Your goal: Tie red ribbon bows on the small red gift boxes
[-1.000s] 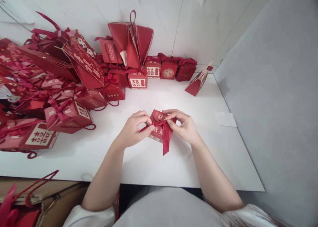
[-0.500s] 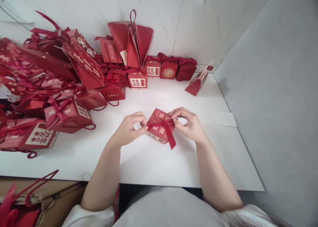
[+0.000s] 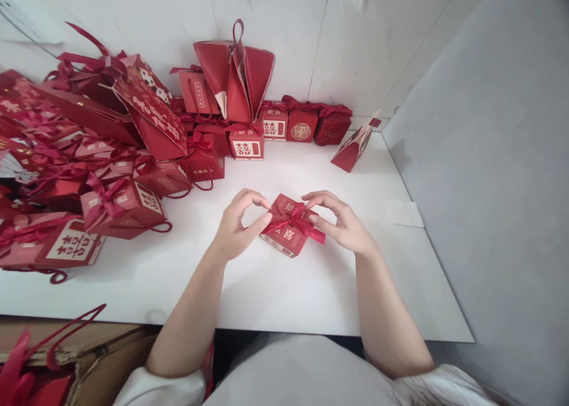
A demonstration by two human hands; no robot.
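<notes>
A small red gift box [image 3: 287, 249] with pale Chinese characters lies on the white table, set at an angle. Across its top runs a dark red ribbon [image 3: 295, 218] tied in a bow, one tail reaching right past the box's edge. My left hand [image 3: 243, 225] is at the box's left side, thumb and forefinger slightly apart by the ribbon, with nothing seen between them. On the other side, my right hand [image 3: 335, 219] has its thumb and fingertips around the ribbon's right loop.
Many red gift boxes with bows [image 3: 122, 207] are piled on the left, and more [image 3: 302, 124] line the back wall. An unfolded red box [image 3: 237, 80] stands on them. A folded one [image 3: 355, 145] sits back right. A cardboard carton [image 3: 111, 358] is below the table's front edge.
The ribbon's tail has swung from hanging over the box's front to pointing right, and bow loops now show. My left fingers have moved off the ribbon and parted slightly.
</notes>
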